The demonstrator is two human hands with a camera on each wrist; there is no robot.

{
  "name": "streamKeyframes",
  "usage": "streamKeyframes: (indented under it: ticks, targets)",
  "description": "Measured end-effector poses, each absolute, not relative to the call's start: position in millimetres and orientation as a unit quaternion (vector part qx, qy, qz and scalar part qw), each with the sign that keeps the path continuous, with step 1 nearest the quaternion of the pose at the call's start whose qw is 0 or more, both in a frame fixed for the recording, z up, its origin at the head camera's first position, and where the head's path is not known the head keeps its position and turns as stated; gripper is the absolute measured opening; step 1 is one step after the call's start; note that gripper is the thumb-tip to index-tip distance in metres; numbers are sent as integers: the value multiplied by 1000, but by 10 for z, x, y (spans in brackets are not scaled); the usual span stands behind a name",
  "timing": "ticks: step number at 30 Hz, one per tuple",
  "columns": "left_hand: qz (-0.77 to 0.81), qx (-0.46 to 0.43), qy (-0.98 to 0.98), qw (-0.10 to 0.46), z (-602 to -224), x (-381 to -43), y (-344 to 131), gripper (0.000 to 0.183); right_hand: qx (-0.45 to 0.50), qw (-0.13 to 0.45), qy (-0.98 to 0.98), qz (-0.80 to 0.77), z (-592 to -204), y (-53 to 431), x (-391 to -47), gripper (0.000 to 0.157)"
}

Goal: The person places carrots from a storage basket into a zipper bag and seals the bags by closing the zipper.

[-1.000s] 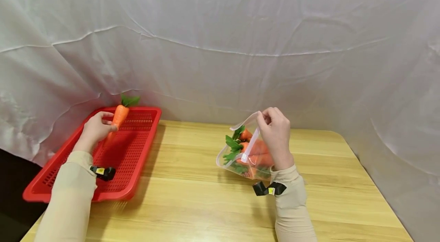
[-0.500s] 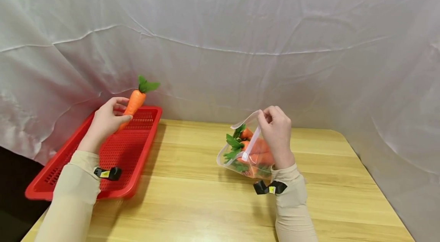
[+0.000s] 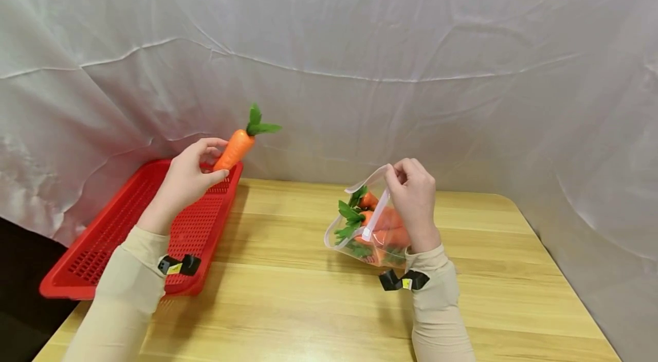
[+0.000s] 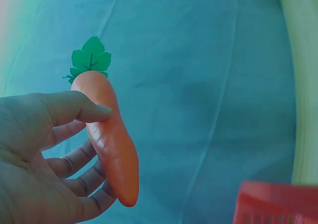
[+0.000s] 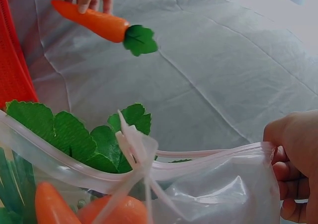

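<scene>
My left hand (image 3: 190, 176) pinches an orange carrot (image 3: 236, 148) between thumb and fingers, its green leafy top pointing up and to the right. The carrot is held in the air over the far right corner of the red basket (image 3: 226, 219). In the left wrist view the thumb lies across the carrot (image 4: 117, 149) and the fingers support it from behind. My right hand (image 3: 415, 196) pinches the upper corner of a clear zip bag (image 3: 377, 219), whose mouth gapes to the left. Several carrots (image 5: 112, 211) with green leaves (image 5: 74, 139) lie inside the bag.
Both stand on a light wooden table (image 3: 288, 293), the basket at the left and the bag right of the middle. A grey cloth (image 3: 329, 65) hangs behind and around the table. The basket's raised rim (image 3: 67, 293) reaches the table's left side.
My left hand has lifted the carrot up out of the basket and carried it to the right. The right hand and the bag have stayed almost still.
</scene>
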State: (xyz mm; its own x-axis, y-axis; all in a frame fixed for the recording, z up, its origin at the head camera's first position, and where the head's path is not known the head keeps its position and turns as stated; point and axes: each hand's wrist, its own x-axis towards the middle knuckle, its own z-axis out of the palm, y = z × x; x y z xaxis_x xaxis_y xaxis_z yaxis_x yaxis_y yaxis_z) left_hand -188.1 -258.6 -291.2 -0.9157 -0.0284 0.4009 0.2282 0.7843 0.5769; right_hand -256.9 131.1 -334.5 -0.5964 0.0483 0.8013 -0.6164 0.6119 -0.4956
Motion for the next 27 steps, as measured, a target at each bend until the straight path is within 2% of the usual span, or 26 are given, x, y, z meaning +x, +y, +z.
streamKeyframes:
  ticks: [8,27]
  targets:
    - [-320,-124,-916,209,-2885,-1907,-2251,49,181,417,-795,401,-3344,1301,-2573,22]
    - [-248,-250,-924,148,-2993,-1914,-1524,47,185,417,-796,399,-3343,1285,-2568,23]
